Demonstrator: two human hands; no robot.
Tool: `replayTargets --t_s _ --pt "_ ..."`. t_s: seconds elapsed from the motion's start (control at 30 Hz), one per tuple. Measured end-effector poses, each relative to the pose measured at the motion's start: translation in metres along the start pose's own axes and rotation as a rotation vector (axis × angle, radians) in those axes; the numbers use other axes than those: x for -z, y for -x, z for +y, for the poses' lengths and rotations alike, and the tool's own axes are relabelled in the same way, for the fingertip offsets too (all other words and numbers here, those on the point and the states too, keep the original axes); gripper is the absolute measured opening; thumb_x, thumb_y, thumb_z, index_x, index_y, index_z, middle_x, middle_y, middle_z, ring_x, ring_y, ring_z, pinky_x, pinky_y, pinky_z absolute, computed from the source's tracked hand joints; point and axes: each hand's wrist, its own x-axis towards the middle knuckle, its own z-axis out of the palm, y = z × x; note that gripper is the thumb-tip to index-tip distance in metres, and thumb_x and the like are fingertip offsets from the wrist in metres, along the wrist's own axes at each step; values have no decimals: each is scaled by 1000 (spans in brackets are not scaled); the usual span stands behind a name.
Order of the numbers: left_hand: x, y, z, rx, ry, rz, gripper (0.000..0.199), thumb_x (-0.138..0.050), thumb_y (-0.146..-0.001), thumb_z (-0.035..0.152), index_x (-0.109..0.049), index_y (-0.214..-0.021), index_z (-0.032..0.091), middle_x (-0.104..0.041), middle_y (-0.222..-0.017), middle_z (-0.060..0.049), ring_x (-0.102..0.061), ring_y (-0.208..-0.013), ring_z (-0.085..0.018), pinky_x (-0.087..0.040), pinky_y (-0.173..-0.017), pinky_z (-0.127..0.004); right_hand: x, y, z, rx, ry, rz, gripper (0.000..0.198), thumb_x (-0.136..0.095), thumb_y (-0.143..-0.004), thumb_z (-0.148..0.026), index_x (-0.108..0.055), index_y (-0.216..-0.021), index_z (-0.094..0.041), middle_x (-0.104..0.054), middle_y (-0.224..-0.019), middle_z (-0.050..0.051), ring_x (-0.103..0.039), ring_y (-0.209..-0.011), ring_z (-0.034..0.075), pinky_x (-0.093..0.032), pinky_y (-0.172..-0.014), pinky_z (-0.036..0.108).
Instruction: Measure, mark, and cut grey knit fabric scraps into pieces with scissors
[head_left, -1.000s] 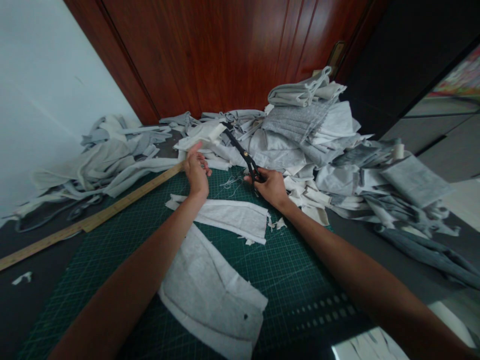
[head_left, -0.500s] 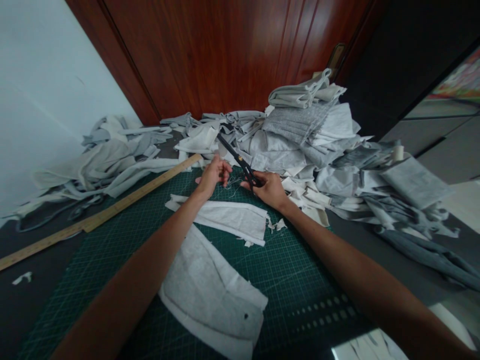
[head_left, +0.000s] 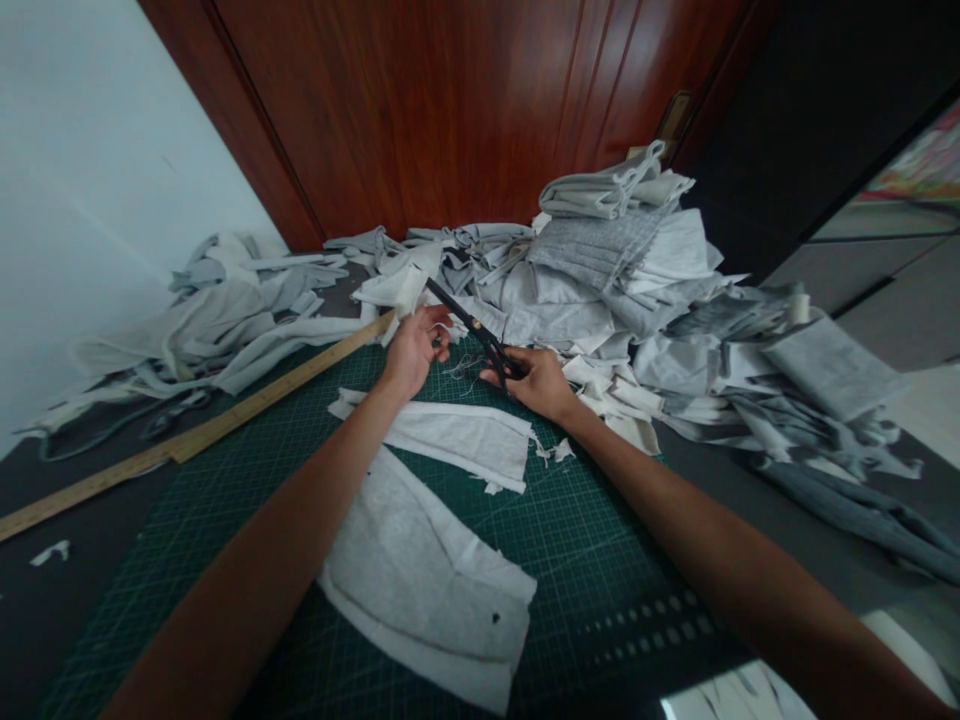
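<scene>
My right hand (head_left: 536, 382) is closed around the handles of black scissors (head_left: 474, 322), whose blades point up and to the left. Across from it, my left hand (head_left: 416, 352) has loosely bent fingers, apart from each other. It is right beside a pale fabric strip (head_left: 409, 292) at the edge of the scrap pile; whether it grips the strip I cannot make out. Loose threads (head_left: 466, 366) lie between both hands. Nearer to me, a narrow grey-white fabric piece (head_left: 469, 437) and a larger one with a small dark hole (head_left: 427, 570) rest on the green cutting mat (head_left: 600, 560).
A wooden ruler (head_left: 277, 388) runs along the mat's left side. Grey and white fabric scraps (head_left: 247, 300) heap against the wall. Stacked folded cloth (head_left: 592, 245) rises at the back right before a brown wooden door (head_left: 420, 110). White scraps (head_left: 619, 395) lie by my right wrist.
My left hand has moved left and slightly away from me, to the pale strip, which now stands out differently. The scissors and right hand have hardly moved.
</scene>
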Motion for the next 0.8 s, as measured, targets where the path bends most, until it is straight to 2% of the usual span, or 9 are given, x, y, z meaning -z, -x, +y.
replayTargets --t_s 0.13,0.23,0.33,0.43,0.53,0.63,0.7,0.8 --pt "2 -1 0 -32 -19 64 36 -48 -99 36 -73 -87 13 -59 -81 -4 -44 -56 -9 -33 -42 -19 0 -2 1 -68 -96 75 49 -76 -84 -65 -77 -91 -17 -71 -76 4 -61 -67 18 -44 -60 28" --pt "2 -2 -2 2 -47 20 31 -53 -96 34 -75 -97 14 -61 -86 -3 -47 -57 -9 -35 -43 -19 1 -3 0 -87 -147 71 53 -76 -82 -70 -76 -88 -17 -71 -78 6 -63 -69 19 -47 -62 29" --pt "1 -2 -6 62 -84 -62 28 -64 -93 38 -75 -104 14 -68 -93 -5 -53 -61 -10 -38 -44 -20 2 -2 -1 -67 -119 25 52 -76 -82 -69 -75 -87 -16 -68 -74 4 -56 -63 15 -42 -58 27" --pt "0 -2 -7 95 -71 -92 34 -69 -93 45 -73 -108 14 -74 -104 -9 -58 -66 -12 -41 -46 -20 3 0 -3 -4 -63 -58 47 -76 -84 -63 -74 -87 -17 -62 -69 0 -48 -60 12 -36 -56 26" --pt "-1 0 -4 135 9 -145 42 -65 -96 52 -71 -115 16 -76 -117 -13 -63 -75 -16 -45 -48 -22 3 1 -4 59 -51 -132 43 -75 -85 -59 -70 -83 -17 -55 -66 -3 -46 -60 11 -34 -57 25" --pt "-1 2 1 197 123 -212 46 -57 -101 57 -70 -116 15 -74 -124 -15 -67 -82 -18 -49 -52 -24 3 1 -4 68 -69 -142 44 -75 -84 -61 -69 -82 -17 -54 -66 -3 -45 -60 11 -33 -56 25" --pt "0 2 4 194 185 -169 41 -54 -104 53 -71 -116 17 -75 -120 -12 -68 -82 -17 -49 -55 -23 2 1 -3 50 -82 -134 47 -75 -85 -64 -70 -85 -17 -56 -68 -2 -46 -62 12 -34 -57 25" --pt "3 -2 6 113 250 -1 27 -49 -107 39 -71 -113 23 -74 -93 -4 -64 -72 -14 -43 -55 -21 1 2 -2 30 -83 -126 49 -75 -84 -66 -72 -89 -17 -61 -71 0 -50 -65 13 -35 -58 26"
